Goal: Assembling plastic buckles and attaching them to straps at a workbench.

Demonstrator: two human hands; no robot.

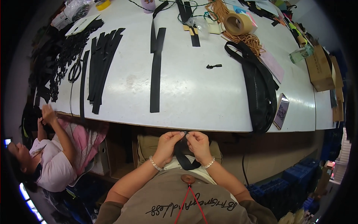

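In front of my body, just below the table's near edge, my left hand (169, 146) and my right hand (199, 146) meet with thumbs and fingers pinched together. Between them is a black strap (182, 158), which hangs down in a loop over my lap. Whatever small part sits right at the fingertips is too hidden to tell. On the white table (194, 97) ahead of me lie long black webbing strips (155, 82), and a small black buckle-like piece (214, 66) rests farther right.
A black bag (257, 89) lies at the right beside a phone (281, 111). Black strips (102, 71) and scissors (75, 71) are at left, near a co-worker (56, 156). Brown tape (237, 24), tan cord (253, 42) and a cardboard box (320, 69) stand farther back.
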